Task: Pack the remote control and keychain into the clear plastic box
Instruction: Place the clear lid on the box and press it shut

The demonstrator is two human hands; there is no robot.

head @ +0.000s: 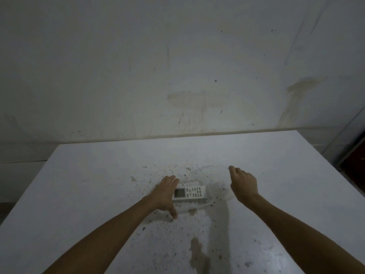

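A white remote control with a grey screen and several buttons lies crosswise inside a faint clear plastic box on the white table. My left hand grips the box's left end, fingers behind it and thumb in front. My right hand hovers just right of the box, fingers curled on a barely visible clear lid that tilts over the box's right end. No keychain shows anywhere.
The table is speckled with dark stains, with a large brownish smear near its front. A stained white wall rises right behind the far edge. A dark gap lies beyond the right edge.
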